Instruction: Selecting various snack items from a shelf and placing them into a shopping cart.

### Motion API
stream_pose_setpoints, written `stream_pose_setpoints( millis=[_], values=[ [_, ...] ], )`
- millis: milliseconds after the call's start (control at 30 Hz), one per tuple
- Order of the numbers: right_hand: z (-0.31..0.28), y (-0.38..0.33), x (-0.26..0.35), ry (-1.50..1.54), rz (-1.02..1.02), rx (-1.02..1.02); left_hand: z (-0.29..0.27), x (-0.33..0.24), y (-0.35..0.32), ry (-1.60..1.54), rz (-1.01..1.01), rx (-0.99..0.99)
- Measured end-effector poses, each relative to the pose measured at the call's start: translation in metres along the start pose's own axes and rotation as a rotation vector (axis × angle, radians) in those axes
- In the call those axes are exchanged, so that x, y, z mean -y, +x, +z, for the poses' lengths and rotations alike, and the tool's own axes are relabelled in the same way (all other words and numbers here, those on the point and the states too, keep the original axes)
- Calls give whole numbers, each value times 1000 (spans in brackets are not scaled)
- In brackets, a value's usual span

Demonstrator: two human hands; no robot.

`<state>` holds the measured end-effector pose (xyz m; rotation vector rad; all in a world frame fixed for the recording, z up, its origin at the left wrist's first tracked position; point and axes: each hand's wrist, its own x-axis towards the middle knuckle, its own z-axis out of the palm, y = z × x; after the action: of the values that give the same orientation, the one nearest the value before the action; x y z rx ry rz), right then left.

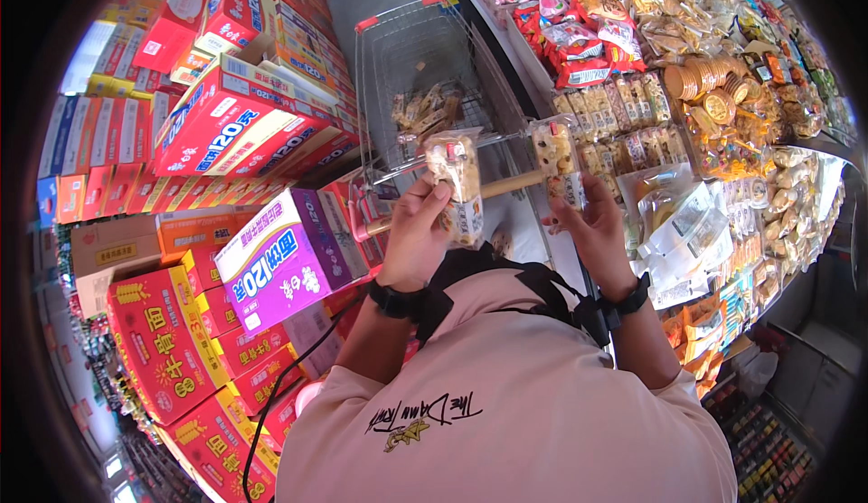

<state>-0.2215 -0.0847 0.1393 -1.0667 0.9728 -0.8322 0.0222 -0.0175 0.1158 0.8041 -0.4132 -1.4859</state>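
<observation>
My left hand [414,236] is closed round a clear-wrapped snack bar [457,176], pale with dark bits and a printed label. In my right hand [592,232] is a second wrapped snack bar [557,158], gripped by its lower end and held upright. Both bars are above the wooden handle [511,184] of a wire shopping cart [363,87]. Inside the cart lies a heap of similar wrapped bars [429,110]. Rows of matching bars [624,101] stand on the display at my right, just beyond my right hand.
Red and yellow boxes [244,128] are stacked on the left, with a purple and white box [289,259] close to my left forearm. The right display holds red snack bags [588,37], gold coin-shaped sweets [714,87] and clear plastic bags [678,223].
</observation>
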Motion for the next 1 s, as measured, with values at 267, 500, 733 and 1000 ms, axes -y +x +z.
stream_pose_setpoints(
  millis=[267,500,733,1000],
  values=[
    [36,24,-13,-104,-50,299,25,11,21,-136,-90,60],
    [42,61,-3,-175,-70,255,11,-36,53,-357,-72,110],
    [55,86,31,-130,40,422,21,-59,86,-283,-170,155],
    [46,100,45,82,-92,332,51,-82,115,-223,-185,295]
  ],
)
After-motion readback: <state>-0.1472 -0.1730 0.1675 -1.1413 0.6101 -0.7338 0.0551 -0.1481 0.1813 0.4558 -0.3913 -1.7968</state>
